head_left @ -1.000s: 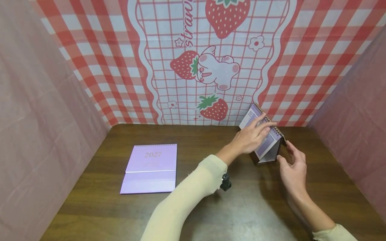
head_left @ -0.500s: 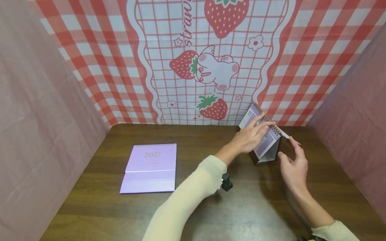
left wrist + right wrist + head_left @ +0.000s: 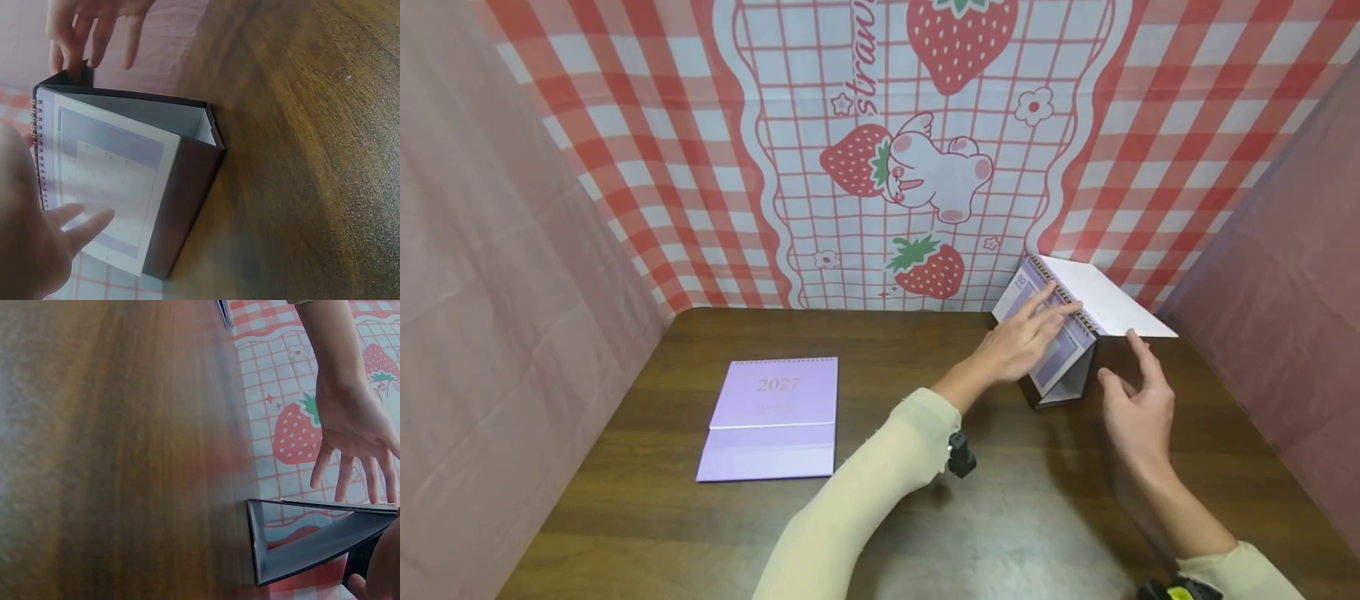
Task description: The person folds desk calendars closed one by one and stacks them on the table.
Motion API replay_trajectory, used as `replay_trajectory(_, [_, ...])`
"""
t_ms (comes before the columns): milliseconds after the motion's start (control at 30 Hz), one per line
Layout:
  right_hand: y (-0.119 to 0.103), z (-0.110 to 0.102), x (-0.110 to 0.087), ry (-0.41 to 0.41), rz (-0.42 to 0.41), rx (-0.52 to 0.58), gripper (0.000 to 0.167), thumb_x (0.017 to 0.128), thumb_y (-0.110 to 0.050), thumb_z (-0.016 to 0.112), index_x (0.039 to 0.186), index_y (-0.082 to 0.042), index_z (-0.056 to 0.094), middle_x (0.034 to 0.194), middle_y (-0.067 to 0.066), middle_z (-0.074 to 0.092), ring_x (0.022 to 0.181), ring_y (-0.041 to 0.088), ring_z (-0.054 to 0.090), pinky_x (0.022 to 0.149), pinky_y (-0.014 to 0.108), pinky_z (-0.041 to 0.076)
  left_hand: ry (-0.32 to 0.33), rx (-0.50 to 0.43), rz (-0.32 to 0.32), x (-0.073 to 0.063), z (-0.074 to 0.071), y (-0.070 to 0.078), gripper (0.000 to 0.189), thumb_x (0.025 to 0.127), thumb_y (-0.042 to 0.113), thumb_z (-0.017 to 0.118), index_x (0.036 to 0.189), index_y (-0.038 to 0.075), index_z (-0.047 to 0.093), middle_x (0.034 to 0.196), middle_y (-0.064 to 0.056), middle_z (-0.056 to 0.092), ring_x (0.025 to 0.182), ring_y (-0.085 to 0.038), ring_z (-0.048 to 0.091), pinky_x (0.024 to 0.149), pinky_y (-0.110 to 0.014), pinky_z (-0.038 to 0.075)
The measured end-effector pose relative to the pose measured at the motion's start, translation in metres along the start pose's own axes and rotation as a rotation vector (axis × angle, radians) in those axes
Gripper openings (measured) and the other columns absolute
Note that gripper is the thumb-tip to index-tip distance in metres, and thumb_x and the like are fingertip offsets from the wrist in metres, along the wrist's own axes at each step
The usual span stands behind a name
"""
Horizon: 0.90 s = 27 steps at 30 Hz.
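Note:
A purple spiral-bound desk calendar [image 3: 1063, 350] stands at the back right, its "02" page facing left. My left hand [image 3: 1022, 342] rests straight, spread fingers on that page, with the fingertips at the spiral. Behind the spiral a panel of the calendar [image 3: 1108, 296] sticks out to the right, white on top; its underside looks black in the left wrist view. My right hand [image 3: 1142, 408] has its index fingertip at the panel's near edge, thumb spread apart from it. Another view of the right hand [image 3: 103, 31] shows the fingers reaching down to the black flap [image 3: 84, 75].
A second purple calendar [image 3: 775, 417] marked "2027" lies flat on the left of the wooden table [image 3: 985, 533]. A strawberry-patterned cloth [image 3: 865, 250] hangs close behind the standing calendar. Pinkish cloths [image 3: 1285, 317] border both sides.
The calendar's rear panel has swung up and outward to the right, showing its white face. My right hand has shifted slightly right with it. The left hand stays on the page.

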State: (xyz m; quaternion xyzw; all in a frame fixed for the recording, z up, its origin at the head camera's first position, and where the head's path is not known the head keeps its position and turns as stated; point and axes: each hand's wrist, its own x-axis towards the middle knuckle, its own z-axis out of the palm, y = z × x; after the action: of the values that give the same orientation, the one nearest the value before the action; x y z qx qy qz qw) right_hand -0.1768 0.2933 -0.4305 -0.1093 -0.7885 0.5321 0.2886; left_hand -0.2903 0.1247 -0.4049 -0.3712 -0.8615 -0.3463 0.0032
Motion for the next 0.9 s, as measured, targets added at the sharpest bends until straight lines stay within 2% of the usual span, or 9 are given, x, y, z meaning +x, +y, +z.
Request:
replay_trajectory(167, [-0.005, 0.000, 0.004, 0.011, -0.052, 0.023, 0.069, 0.103, 0.006, 0.059, 0.170, -0.009, 0.050, 0.180, 0.014, 0.047, 0.169, 0.019, 0.038, 0.103, -0.002, 0.049, -0.006, -0.004, 0.010, -0.001, -0.001, -0.001, 0.056, 0.124, 0.047, 0.019, 0.174, 0.040, 0.041, 0.194, 0.007, 0.005, 0.175, -0.030, 0.033, 0.131, -0.061, 0.047])
replay_trajectory(433, [-0.015, 0.002, 0.007, 0.041, -0.125, 0.089, 0.068, 0.100, 0.012, 0.060, 0.166, -0.005, 0.054, 0.175, 0.019, 0.051, 0.158, 0.009, 0.049, 0.100, -0.001, 0.052, -0.006, -0.039, 0.027, -0.001, -0.001, -0.001, 0.055, 0.124, 0.042, 0.020, 0.175, 0.036, 0.042, 0.194, 0.003, 0.006, 0.177, -0.028, 0.028, 0.136, -0.059, 0.042])
replay_trajectory(633, [-0.021, 0.008, 0.006, 0.029, -0.199, 0.141, 0.066, 0.098, 0.017, 0.059, 0.163, 0.002, 0.056, 0.176, 0.023, 0.048, 0.157, 0.011, 0.050, 0.102, -0.001, 0.051, 0.001, -0.065, 0.041, 0.000, -0.002, -0.002, 0.056, 0.124, 0.038, 0.019, 0.174, 0.034, 0.043, 0.194, 0.000, 0.008, 0.175, -0.031, 0.031, 0.134, -0.058, 0.044])
replay_trajectory(767, [-0.023, 0.012, 0.004, 0.016, -0.214, 0.150, 0.066, 0.098, 0.017, 0.059, 0.162, 0.003, 0.056, 0.177, 0.022, 0.047, 0.155, 0.010, 0.050, 0.102, -0.001, 0.051, 0.005, -0.089, 0.041, 0.000, -0.006, -0.003, 0.056, 0.124, 0.036, 0.018, 0.173, 0.033, 0.046, 0.194, -0.002, 0.011, 0.175, -0.032, 0.032, 0.137, -0.060, 0.039])
replay_trajectory(900, [-0.026, 0.013, 0.002, 0.014, -0.230, 0.144, 0.066, 0.098, 0.016, 0.061, 0.162, 0.001, 0.057, 0.177, 0.019, 0.049, 0.156, 0.012, 0.050, 0.103, 0.000, 0.051, 0.002, -0.074, 0.039, 0.000, -0.008, -0.004, 0.056, 0.125, 0.039, 0.017, 0.173, 0.034, 0.046, 0.193, -0.002, 0.014, 0.175, -0.033, 0.032, 0.139, -0.061, 0.036])
